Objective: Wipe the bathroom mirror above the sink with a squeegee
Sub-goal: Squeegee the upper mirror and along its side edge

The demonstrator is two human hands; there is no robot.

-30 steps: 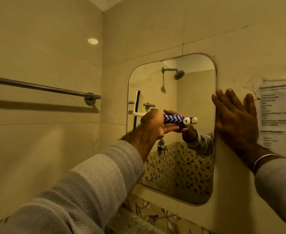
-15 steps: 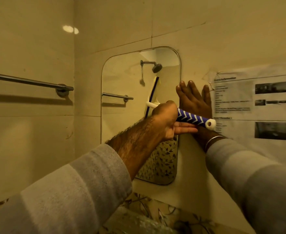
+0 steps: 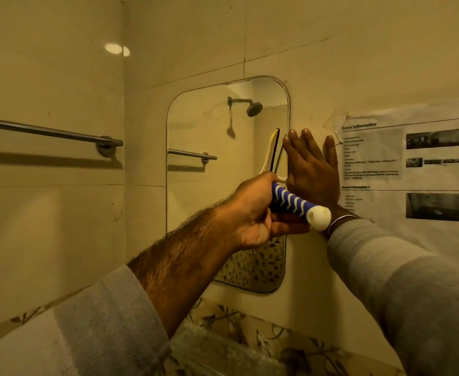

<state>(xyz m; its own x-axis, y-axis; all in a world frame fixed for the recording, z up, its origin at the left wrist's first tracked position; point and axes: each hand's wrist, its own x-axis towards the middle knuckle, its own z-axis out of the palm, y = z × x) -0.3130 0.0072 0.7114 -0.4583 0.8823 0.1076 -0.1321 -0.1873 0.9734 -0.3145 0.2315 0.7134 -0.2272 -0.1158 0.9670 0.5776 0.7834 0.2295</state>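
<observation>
A rounded mirror [image 3: 209, 185] hangs on the beige tiled wall ahead. My left hand [image 3: 250, 213] is closed around the blue-and-white handle of a squeegee [image 3: 293, 203]. Its white head with a dark rubber blade stands upright against the glass near the mirror's right edge. My right hand [image 3: 312, 169] lies flat on the wall, fingers spread, just right of the mirror and behind the squeegee handle. It holds nothing. The sink is not in view.
A metal towel bar [image 3: 49, 132] runs along the left wall. A printed paper notice [image 3: 412, 169] is taped to the wall at right. The mirror reflects a shower head and a second bar. Floral tiles run below.
The squeegee has travelled across the glass from the mirror's left side to its right edge. My right hand has stayed flat on the wall. The view has shifted with my head.
</observation>
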